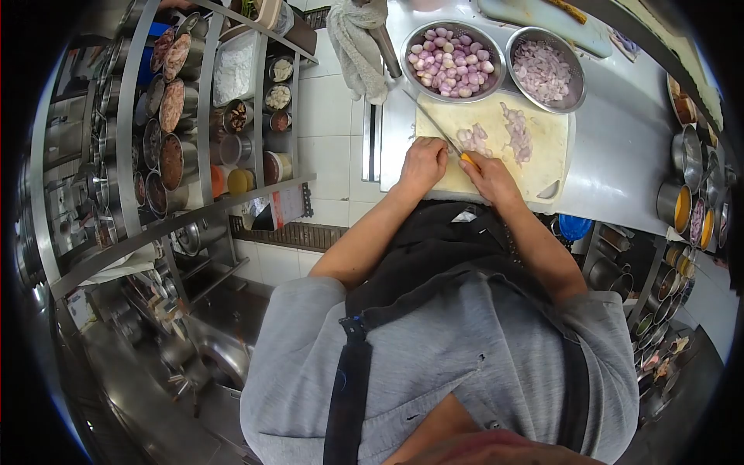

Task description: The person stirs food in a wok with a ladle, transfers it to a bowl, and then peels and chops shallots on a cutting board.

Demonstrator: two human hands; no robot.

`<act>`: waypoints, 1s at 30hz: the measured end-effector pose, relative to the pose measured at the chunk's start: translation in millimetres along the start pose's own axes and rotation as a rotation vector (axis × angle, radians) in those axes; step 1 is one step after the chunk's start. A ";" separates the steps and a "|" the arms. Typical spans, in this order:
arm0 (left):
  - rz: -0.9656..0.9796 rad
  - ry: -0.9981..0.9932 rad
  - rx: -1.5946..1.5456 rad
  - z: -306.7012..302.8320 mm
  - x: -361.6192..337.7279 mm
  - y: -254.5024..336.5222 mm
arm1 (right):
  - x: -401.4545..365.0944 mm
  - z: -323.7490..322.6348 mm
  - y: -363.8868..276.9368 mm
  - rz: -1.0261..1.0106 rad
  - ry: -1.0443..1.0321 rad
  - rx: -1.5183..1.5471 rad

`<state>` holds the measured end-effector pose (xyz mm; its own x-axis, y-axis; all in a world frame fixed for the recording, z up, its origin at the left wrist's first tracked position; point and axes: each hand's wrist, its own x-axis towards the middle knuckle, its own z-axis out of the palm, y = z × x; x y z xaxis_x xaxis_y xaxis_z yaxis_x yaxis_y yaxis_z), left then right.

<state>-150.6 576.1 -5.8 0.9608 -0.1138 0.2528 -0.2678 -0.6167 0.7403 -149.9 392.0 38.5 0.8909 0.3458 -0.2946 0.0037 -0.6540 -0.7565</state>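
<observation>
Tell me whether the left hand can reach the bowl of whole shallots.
Probably, by going over: the knife slants between the left hand and the bowl, whose top is uncovered.

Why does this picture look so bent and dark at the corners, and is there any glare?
Head view: probably a very wide lens, since the corners go black and the metal rack at left bows; head view again: a pale sheen on the steel counter; also head view: the left hand and right hand look fairly clear, the far edges smeared.
</observation>
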 end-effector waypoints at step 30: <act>-0.023 -0.010 0.002 1.7 -3.3 -2.8 | -11.8 -11.8 1.7 0.127 -0.113 0.060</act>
<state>-152.9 576.8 -9.8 0.9673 -0.1079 0.2296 -0.2460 -0.6210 0.7442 -155.0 378.8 47.6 0.8259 0.3382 -0.4510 -0.1359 -0.6570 -0.7415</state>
